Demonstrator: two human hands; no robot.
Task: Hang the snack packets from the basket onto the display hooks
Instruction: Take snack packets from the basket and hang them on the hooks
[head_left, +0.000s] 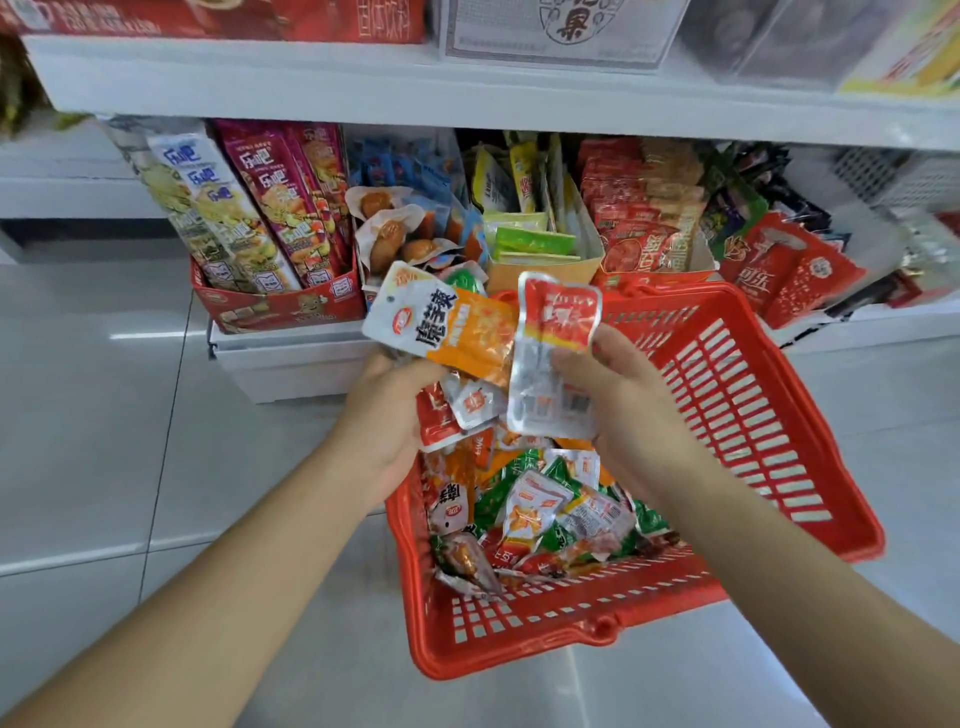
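Note:
A red plastic basket (737, 415) sits on the floor in front of the shelf, with several small snack packets (535, 514) piled inside. My left hand (389, 415) grips a white and orange packet (447, 327) together with a few small red and white packets (457, 410). My right hand (628, 395) pinches a red and silver packet (556, 358) by its right edge. Both hands are above the far left part of the basket. No display hooks are visible.
The low shelf behind holds boxes of snacks: long stick packs (249, 208) at left, wrapped brown snacks (395, 228), yellow and green packets (530, 218), red packets (644, 218) at right. A white shelf board (311, 78) runs overhead. Grey tiled floor (104, 415) lies at left.

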